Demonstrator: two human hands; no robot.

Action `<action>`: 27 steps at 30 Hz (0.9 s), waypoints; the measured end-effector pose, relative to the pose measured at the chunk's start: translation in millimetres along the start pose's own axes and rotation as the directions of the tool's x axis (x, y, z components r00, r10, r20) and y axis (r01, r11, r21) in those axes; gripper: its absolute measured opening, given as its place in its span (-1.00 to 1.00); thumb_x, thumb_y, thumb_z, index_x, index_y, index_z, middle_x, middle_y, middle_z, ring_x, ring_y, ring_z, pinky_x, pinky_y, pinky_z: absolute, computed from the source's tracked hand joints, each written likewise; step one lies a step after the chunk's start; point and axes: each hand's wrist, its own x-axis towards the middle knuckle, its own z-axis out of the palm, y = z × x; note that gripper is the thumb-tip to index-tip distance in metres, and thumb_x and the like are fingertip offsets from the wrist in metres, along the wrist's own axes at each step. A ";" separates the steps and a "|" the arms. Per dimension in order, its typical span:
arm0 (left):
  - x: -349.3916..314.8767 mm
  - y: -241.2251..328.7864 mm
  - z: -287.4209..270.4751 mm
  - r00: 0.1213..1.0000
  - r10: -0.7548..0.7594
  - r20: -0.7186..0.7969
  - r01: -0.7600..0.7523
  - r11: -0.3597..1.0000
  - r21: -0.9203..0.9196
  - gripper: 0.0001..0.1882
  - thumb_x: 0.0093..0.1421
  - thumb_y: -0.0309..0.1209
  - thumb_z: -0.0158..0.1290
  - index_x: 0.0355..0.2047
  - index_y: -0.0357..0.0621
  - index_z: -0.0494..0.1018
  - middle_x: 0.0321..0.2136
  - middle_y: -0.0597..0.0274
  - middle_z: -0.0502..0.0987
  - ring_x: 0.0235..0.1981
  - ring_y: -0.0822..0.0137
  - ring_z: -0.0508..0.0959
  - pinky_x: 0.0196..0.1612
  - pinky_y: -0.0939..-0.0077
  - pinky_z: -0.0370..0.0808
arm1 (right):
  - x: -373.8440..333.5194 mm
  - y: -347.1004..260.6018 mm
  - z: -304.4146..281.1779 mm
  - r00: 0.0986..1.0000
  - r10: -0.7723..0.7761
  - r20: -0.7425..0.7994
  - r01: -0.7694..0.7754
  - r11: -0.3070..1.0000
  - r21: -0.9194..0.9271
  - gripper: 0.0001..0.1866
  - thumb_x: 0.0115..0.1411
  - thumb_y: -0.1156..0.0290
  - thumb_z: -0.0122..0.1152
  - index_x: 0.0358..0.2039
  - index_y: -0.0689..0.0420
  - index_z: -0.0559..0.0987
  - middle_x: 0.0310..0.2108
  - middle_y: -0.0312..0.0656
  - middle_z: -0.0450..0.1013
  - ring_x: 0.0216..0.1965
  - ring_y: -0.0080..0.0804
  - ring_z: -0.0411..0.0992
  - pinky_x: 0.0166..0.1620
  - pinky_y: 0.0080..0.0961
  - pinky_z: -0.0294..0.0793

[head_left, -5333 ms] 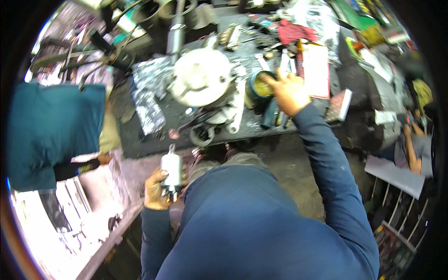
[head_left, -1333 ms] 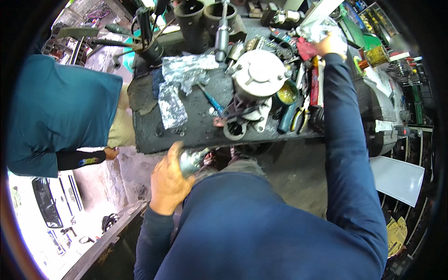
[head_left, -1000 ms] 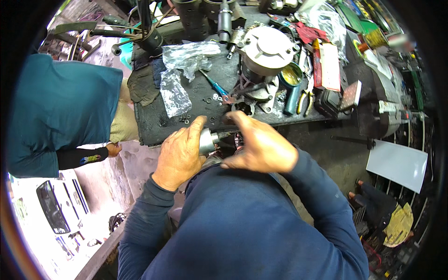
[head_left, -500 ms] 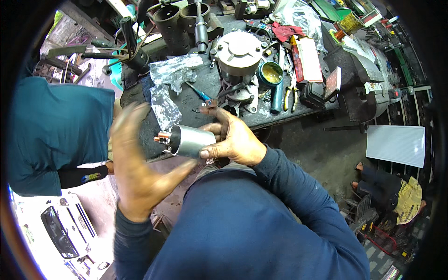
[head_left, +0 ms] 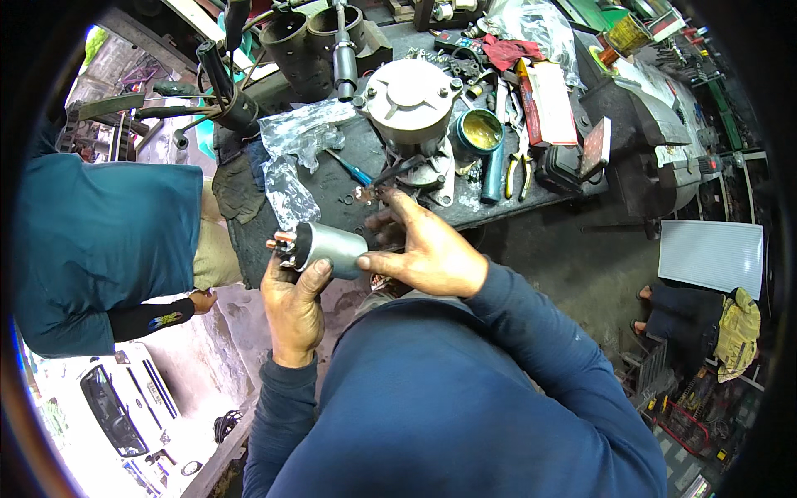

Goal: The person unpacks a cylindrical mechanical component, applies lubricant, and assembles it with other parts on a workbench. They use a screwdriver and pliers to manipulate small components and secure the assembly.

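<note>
We hold one small grey metal cylinder (head_left: 330,246) in front of our chest, just this side of the dark worktop (head_left: 332,178), and both hands are on it. Our left hand (head_left: 292,303) cups it from below with the fingers curled up around its body, and the thumb lies on its side. Our right hand (head_left: 425,251) pinches its near end with the thumb and first finger, and the other fingers spread toward the worktop edge. The end with the copper studs (head_left: 282,243) points to our left. To do this well, we think we should keep the left hand firm and low so the cylinder does not roll, turn it slowly with the right hand, and keep the studs where we can see them. It looks smooth and a bit greasy, so it could slip if we let go too soon. On the worktop we count one big round grey metal housing (head_left: 411,100), one teal tin (head_left: 478,133) with yellow grease in it, one pair of pliers (head_left: 520,162) with yellow and dark handles, one blue screwdriver (head_left: 349,168), one crumpled clear plastic bag (head_left: 292,162), one red rag (head_left: 503,51), and two dark tubes (head_left: 311,41) standing side by side at the back. One other person in a teal shirt (head_left: 100,249) stands to our left, and one white car (head_left: 116,407) is below
</note>
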 end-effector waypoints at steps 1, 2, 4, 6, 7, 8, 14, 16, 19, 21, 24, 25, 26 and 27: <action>2.3 -2.9 -0.9 0.999 0.000 -0.035 0.001 1.000 0.012 -0.51 0.28 -0.42 0.24 0.17 -0.26 0.37 -0.04 0.09 0.58 -0.07 0.20 0.65 0.03 0.20 0.65 | 0.0 -2.9 -12.8 0.992 -0.054 0.115 0.054 0.999 0.003 -0.01 0.21 0.38 0.46 0.48 0.27 0.01 0.01 -0.03 0.52 -0.02 -0.35 0.51 0.08 -0.36 0.52; 2.5 -5.1 -1.8 0.999 0.030 -0.032 -0.030 0.999 -0.018 -0.51 0.28 -0.42 0.23 0.16 -0.26 0.37 -0.04 0.09 0.58 -0.07 0.19 0.65 0.02 0.20 0.65 | -0.1 -6.0 -20.9 0.979 -0.152 0.139 0.134 0.983 0.126 0.00 0.21 0.40 0.44 0.49 0.25 -0.01 0.01 -0.04 0.52 -0.04 -0.35 0.51 0.07 -0.37 0.51; 7.3 -9.7 -0.5 0.998 0.041 -0.052 -0.046 0.994 -0.097 -0.53 0.29 -0.43 0.22 0.16 -0.25 0.37 -0.05 0.09 0.59 -0.07 0.18 0.66 0.02 0.20 0.67 | 1.7 -10.7 -37.7 0.937 -0.318 0.147 0.260 0.912 0.318 0.02 0.22 0.44 0.41 0.52 0.20 -0.06 0.00 -0.08 0.53 -0.07 -0.35 0.50 0.05 -0.38 0.51; 11.3 -12.0 3.4 0.997 0.061 -0.042 -0.065 0.994 -0.092 -0.53 0.28 -0.43 0.22 0.16 -0.24 0.37 -0.05 0.11 0.59 -0.09 0.20 0.66 -0.02 0.24 0.68 | 10.1 -13.8 -49.9 0.941 -0.337 0.018 0.324 0.918 0.231 -0.04 0.24 0.52 0.31 0.53 0.17 -0.04 0.01 -0.08 0.53 -0.10 -0.33 0.51 0.04 -0.38 0.51; 13.1 -11.4 5.8 0.997 0.071 -0.039 -0.074 0.993 -0.092 -0.53 0.28 -0.44 0.22 0.16 -0.23 0.37 -0.06 0.12 0.59 -0.10 0.20 0.67 -0.04 0.26 0.69 | 8.8 -14.6 -57.0 0.937 -0.347 0.022 0.346 0.937 0.050 -0.09 0.23 0.55 0.28 0.51 0.20 0.03 -0.01 -0.06 0.54 -0.12 -0.32 0.52 0.05 -0.37 0.51; 15.9 -10.1 8.4 0.996 0.076 -0.044 -0.080 0.992 -0.093 -0.53 0.28 -0.44 0.22 0.16 -0.23 0.37 -0.06 0.13 0.59 -0.11 0.21 0.67 -0.06 0.29 0.70 | 7.1 -15.3 -65.2 0.923 -0.385 0.019 0.384 0.911 -0.152 -0.14 0.22 0.58 0.25 0.48 0.22 0.10 -0.03 -0.03 0.55 -0.13 -0.31 0.53 0.06 -0.36 0.51; 33.6 -13.7 35.1 0.990 0.134 -0.052 -0.138 0.987 -0.082 -0.53 0.18 -0.55 0.32 0.09 -0.24 0.43 -0.14 0.25 0.58 -0.23 0.46 0.58 -0.13 0.55 0.56 | 8.9 -13.5 -100.3 0.808 -0.561 -0.181 0.434 0.773 -0.462 -0.25 0.08 0.61 0.13 0.36 0.05 0.39 -0.25 0.08 0.61 -0.30 0.09 0.59 -0.15 -0.15 0.59; 40.7 -15.1 39.8 0.993 0.112 -0.036 -0.114 0.991 -0.064 -0.52 0.18 -0.56 0.31 0.09 -0.24 0.43 -0.13 0.23 0.58 -0.21 0.44 0.60 -0.11 0.53 0.58 | 8.3 -11.2 -115.7 0.823 -0.561 -0.092 0.446 0.738 -0.506 -0.24 0.06 0.60 0.14 0.35 0.03 0.40 -0.17 0.12 0.60 -0.27 0.14 0.58 -0.13 -0.12 0.58; 48.4 -22.7 43.6 0.993 0.106 -0.050 -0.108 0.994 -0.032 -0.52 0.17 -0.57 0.31 0.09 -0.24 0.43 -0.14 0.22 0.59 -0.20 0.41 0.61 -0.08 0.50 0.60 | 13.3 -5.3 -123.2 0.794 -0.606 -0.053 0.517 0.719 -0.464 -0.24 0.06 0.59 0.13 0.35 -0.02 0.41 -0.12 0.15 0.59 -0.25 0.17 0.57 -0.13 -0.07 0.57; 52.8 -27.9 42.7 0.990 0.138 -0.027 -0.137 0.990 0.015 -0.52 0.21 -0.53 0.26 0.12 -0.18 0.40 -0.13 0.18 0.61 -0.18 0.30 0.66 -0.09 0.34 0.68 | 17.1 -1.4 -125.2 0.775 -0.629 -0.060 0.540 0.708 -0.455 -0.26 0.07 0.57 0.13 0.34 -0.03 0.42 -0.24 0.15 0.59 -0.27 0.17 0.57 -0.13 -0.05 0.57; 53.3 -35.0 41.5 0.987 0.161 -0.025 -0.159 0.985 0.063 -0.51 0.23 -0.51 0.24 0.16 -0.13 0.38 -0.10 0.17 0.60 -0.15 0.23 0.68 -0.08 0.25 0.71 | 21.0 2.7 -127.3 0.751 -0.658 -0.059 0.566 0.687 -0.456 -0.28 0.08 0.54 0.13 0.34 -0.04 0.43 -0.31 0.15 0.59 -0.28 0.15 0.58 -0.12 -0.03 0.58; 52.5 -36.1 41.7 0.987 0.156 -0.031 -0.154 0.986 0.065 -0.50 0.23 -0.51 0.24 0.17 -0.12 0.38 -0.09 0.17 0.60 -0.14 0.23 0.67 -0.07 0.25 0.71 | 20.5 3.5 -128.7 0.749 -0.661 -0.051 0.568 0.679 -0.466 -0.27 0.08 0.56 0.14 0.34 -0.03 0.43 -0.27 0.13 0.59 -0.26 0.15 0.58 -0.11 -0.04 0.57; 51.4 -36.9 42.6 0.988 0.143 -0.051 -0.138 0.987 0.086 -0.50 0.23 -0.51 0.24 0.17 -0.12 0.38 -0.09 0.17 0.60 -0.13 0.23 0.67 -0.06 0.24 0.70 | 21.4 3.8 -129.3 0.758 -0.651 -0.044 0.569 0.693 -0.443 -0.27 0.09 0.57 0.14 0.34 -0.02 0.43 -0.22 0.12 0.58 -0.23 0.15 0.57 -0.10 -0.05 0.57; 50.6 -37.8 44.6 0.988 0.149 -0.045 -0.144 0.985 0.098 -0.47 0.22 -0.51 0.25 0.18 -0.11 0.37 -0.04 0.16 0.58 -0.07 0.22 0.64 0.00 0.23 0.67 | 20.4 4.1 -130.6 0.786 -0.617 -0.021 0.555 0.720 -0.416 -0.27 0.09 0.61 0.15 0.34 0.01 0.43 -0.11 0.10 0.58 -0.17 0.15 0.57 -0.08 -0.08 0.56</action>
